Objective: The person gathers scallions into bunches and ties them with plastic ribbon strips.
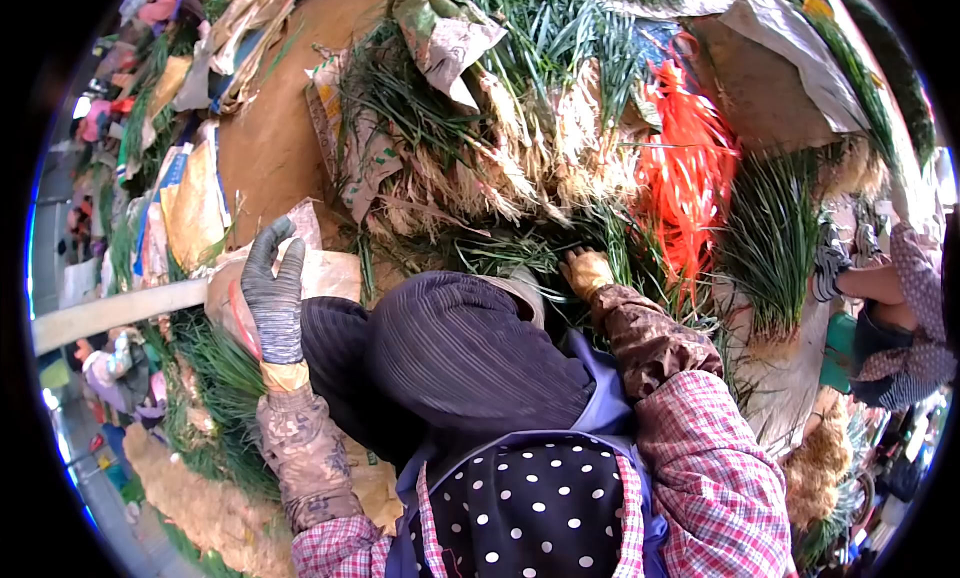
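My left hand (273,298), in a grey glove with a tan cuff, is raised at the left beside my knee. Its fingers point up, thumb apart, and it holds nothing. Low among loose green leaves (510,250) in front of my lap is my right hand (587,271), in a tan-cuffed glove. Its dark fingers blend into the leaves, so their grip is unclear. Just beyond lies a big heap of green onions (560,108), pale roots toward me. A bundle of red plastic strips (688,168) hangs down right of the heap.
A cloth sack (450,33) lies on the heap. More green onions (770,238) stand at the right, near a seated person's arm (870,283). A pale beam (120,316) reaches in from the left, above further green bunches (215,363). Brown ground (265,128) shows at upper left.
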Demonstrator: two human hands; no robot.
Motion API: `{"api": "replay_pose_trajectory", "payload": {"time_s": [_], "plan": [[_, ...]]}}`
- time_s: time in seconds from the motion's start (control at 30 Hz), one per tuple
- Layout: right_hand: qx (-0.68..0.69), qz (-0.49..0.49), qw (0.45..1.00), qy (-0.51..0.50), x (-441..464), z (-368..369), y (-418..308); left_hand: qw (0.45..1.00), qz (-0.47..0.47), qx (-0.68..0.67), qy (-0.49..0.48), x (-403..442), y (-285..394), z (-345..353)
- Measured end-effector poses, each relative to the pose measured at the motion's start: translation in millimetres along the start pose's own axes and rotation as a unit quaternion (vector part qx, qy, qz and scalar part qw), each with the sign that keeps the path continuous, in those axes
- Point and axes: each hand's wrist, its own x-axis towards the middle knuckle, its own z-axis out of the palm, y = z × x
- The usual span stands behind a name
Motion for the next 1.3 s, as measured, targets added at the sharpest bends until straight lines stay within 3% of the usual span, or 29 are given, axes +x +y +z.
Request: {"api": "replay_pose_trajectory", "payload": {"time_s": [0.07,0.1,0.17,0.23,0.3,0.4,0.57,0.67,0.9,1.03,1.23,1.3], "plan": [[0.028,0.015,0.999,-0.014,-11,14,13,0.999,0.048,0.021,-0.010,11,-13,-3],[-0.014,0.051,0.998,-0.042,-66,-6,44,0.999,0.043,-0.003,-0.020,-11,-10,7],[-0.038,0.070,0.996,-0.044,-93,-2,53,0.998,0.053,0.010,-0.018,-16,-6,1],[-0.054,0.118,0.980,-0.151,-115,6,35,0.996,0.071,0.023,-0.039,-26,7,-17],[0.009,0.160,0.970,-0.183,-126,38,52,0.995,0.092,0.005,-0.048,-29,15,-22],[0.033,0.163,0.964,-0.205,-163,56,19,0.990,0.105,-0.082,-0.041,-47,23,-22],[0.067,0.194,0.956,-0.209,-220,55,0,0.975,0.138,-0.148,-0.093,-33,27,6],[0.095,0.225,0.949,-0.197,-238,52,-13,0.958,0.118,-0.190,-0.178,-14,38,39],[0.172,0.289,0.928,-0.162,-282,44,-28,0.923,0.236,-0.107,-0.285,17,65,101],[0.207,0.324,0.909,-0.162,-319,48,-31,0.892,0.255,-0.164,-0.337,13,90,131],[0.233,0.369,0.883,-0.170,-399,42,-10,0.880,0.195,-0.157,-0.402,6,115,181],[0.234,0.384,0.878,-0.166,-421,24,8,0.864,0.237,-0.155,-0.417,17,108,210]]}}
